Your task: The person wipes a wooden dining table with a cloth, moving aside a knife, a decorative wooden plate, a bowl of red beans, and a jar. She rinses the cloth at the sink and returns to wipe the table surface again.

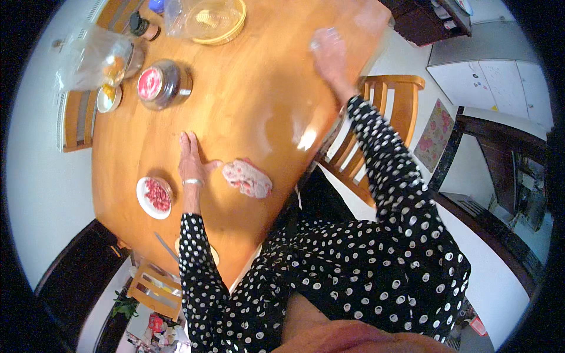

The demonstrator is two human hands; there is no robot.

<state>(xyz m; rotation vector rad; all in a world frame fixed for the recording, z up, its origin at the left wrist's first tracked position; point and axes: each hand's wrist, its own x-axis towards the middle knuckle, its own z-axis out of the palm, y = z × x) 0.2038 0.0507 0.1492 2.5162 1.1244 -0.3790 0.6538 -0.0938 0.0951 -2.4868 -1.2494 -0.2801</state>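
My left hand [191, 165] lies flat on the wooden table [235, 117], fingers stretched out and holding nothing. Just right of its thumb is a crumpled white cloth [247, 177] with pinkish-red markings. To its lower left stands a white bowl [142, 200] of small red pieces [157, 195]. My right arm reaches to the far right part of the tabletop. There my right hand [331, 56] presses down, blurred, with its fingers closed around something pale and whitish that I cannot make out. The wood below it has a glossy, wet-looking sheen.
At the far left stand a dark jar with a red lid [150, 83], a small white bowl [109, 99], a clear plastic bag [97, 65] and a dark-capped bottle [144, 27]. A yellow-rimmed basket [220, 36] is at the back. A wooden chair [400, 97] adjoins the right edge.
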